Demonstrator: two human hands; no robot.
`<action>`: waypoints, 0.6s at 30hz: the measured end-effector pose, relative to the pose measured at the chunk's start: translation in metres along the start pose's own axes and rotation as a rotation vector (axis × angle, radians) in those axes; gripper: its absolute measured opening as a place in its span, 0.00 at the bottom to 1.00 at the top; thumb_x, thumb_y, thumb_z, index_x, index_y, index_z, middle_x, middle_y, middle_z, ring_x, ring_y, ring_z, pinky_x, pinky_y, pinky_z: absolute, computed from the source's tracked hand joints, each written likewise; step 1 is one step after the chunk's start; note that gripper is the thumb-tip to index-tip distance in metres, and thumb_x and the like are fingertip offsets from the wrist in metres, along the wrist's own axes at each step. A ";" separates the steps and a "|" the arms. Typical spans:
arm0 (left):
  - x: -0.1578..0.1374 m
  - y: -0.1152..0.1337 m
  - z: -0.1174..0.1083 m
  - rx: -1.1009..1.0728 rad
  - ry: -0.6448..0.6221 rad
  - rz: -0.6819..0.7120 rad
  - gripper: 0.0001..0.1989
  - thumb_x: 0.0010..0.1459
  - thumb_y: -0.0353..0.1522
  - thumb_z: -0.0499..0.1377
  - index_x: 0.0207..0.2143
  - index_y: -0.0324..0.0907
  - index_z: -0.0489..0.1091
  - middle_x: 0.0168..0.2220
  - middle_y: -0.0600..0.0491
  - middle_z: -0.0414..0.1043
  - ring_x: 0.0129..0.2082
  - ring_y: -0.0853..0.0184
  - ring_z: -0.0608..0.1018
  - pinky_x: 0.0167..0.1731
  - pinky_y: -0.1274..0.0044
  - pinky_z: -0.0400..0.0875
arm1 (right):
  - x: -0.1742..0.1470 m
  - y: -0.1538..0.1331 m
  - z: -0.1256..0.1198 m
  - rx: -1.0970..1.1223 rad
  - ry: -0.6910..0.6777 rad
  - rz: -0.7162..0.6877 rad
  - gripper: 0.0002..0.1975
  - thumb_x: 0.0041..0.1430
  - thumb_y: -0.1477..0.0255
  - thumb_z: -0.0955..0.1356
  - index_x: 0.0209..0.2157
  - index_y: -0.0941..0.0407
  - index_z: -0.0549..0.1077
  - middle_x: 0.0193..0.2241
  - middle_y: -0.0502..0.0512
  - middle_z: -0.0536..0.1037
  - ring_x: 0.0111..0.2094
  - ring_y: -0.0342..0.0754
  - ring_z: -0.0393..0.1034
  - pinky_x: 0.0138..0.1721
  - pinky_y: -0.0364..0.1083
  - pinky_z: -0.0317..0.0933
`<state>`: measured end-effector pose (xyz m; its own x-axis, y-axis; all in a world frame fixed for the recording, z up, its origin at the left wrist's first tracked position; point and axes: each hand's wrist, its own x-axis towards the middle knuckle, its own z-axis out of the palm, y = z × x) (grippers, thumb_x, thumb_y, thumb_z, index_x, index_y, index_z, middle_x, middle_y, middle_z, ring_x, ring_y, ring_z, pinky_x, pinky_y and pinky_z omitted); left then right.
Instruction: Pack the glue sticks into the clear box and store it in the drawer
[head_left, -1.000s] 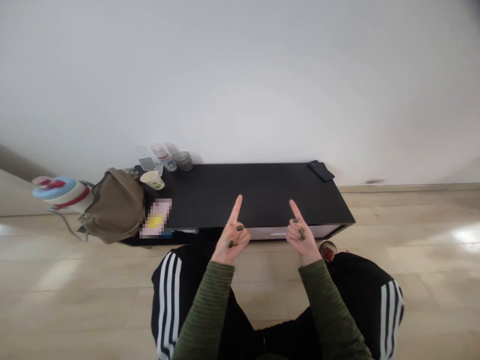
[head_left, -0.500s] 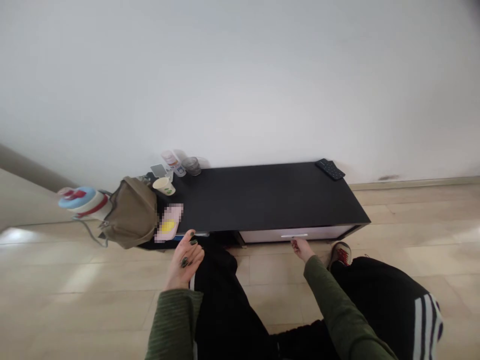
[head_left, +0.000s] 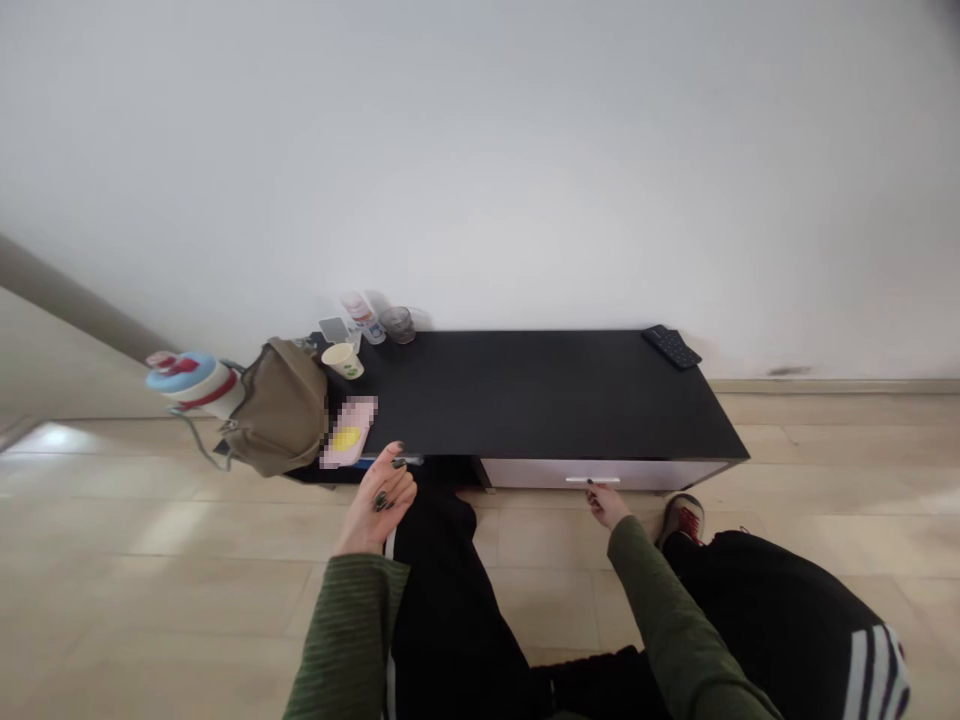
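My right hand (head_left: 607, 505) is at the slim pale drawer handle (head_left: 604, 480), its fingers bent and a fingertip lapping over the bar. The handle sits on the white drawer front (head_left: 517, 474) of a low black cabinet (head_left: 510, 390). Only a narrow strip of that front shows, under the cabinet top. My left hand (head_left: 382, 505) hovers near the cabinet's front edge at left, fingers curled in and nothing visible in them. Close to it, on the cabinet top, lies a pink item with a yellow patch (head_left: 349, 436), partly blurred out.
At the cabinet's left end are a brown bag (head_left: 281, 410), a white bottle with a blue lid (head_left: 199, 382), a paper cup (head_left: 343, 361), a spray bottle (head_left: 365, 320) and a glass jar (head_left: 399, 325). Two dark remotes (head_left: 673, 346) lie at right. A wall (head_left: 525, 180) rises behind.
The camera view has shifted slightly. My right fingertips, just below the handle before, now overlap it. My left hand keeps its curled pose by the front edge.
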<state>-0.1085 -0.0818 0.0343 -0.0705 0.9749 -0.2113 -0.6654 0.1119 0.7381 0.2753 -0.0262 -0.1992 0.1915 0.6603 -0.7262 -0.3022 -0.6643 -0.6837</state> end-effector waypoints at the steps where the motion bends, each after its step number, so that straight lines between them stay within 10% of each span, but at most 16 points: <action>1: 0.001 0.000 0.001 0.014 -0.005 -0.003 0.13 0.53 0.24 0.64 0.41 0.42 0.69 0.13 0.69 0.46 0.12 0.79 0.49 0.15 0.83 0.47 | -0.004 0.003 -0.003 -0.016 0.009 0.023 0.18 0.61 0.77 0.69 0.25 0.54 0.56 0.13 0.40 0.61 0.11 0.33 0.53 0.15 0.33 0.36; 6: 0.009 0.000 0.006 0.096 -0.025 -0.021 0.12 0.53 0.25 0.65 0.39 0.42 0.68 0.13 0.68 0.47 0.12 0.79 0.49 0.15 0.84 0.47 | -0.045 0.030 -0.020 -0.101 -0.045 0.121 0.10 0.57 0.77 0.71 0.28 0.57 0.65 0.19 0.49 0.75 0.15 0.38 0.67 0.16 0.35 0.36; 12: 0.014 -0.007 0.010 0.191 -0.051 -0.037 0.11 0.53 0.27 0.65 0.39 0.42 0.69 0.13 0.68 0.47 0.12 0.79 0.49 0.15 0.85 0.47 | -0.100 -0.009 -0.019 -0.415 -0.624 -0.133 0.13 0.55 0.63 0.73 0.29 0.59 0.73 0.33 0.61 0.83 0.27 0.46 0.78 0.20 0.37 0.48; 18: 0.002 -0.016 0.017 0.456 -0.208 -0.138 0.14 0.57 0.34 0.65 0.45 0.41 0.71 0.14 0.65 0.57 0.12 0.79 0.55 0.17 0.84 0.49 | -0.084 -0.065 -0.010 -0.640 -0.064 -0.416 0.02 0.55 0.72 0.70 0.30 0.55 0.74 0.32 0.57 0.81 0.40 0.52 0.76 0.35 0.43 0.61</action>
<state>-0.0855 -0.0781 0.0324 0.1754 0.9576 -0.2285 -0.2631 0.2693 0.9264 0.2882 -0.0426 -0.0945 0.1103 0.9063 -0.4079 0.3868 -0.4172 -0.8224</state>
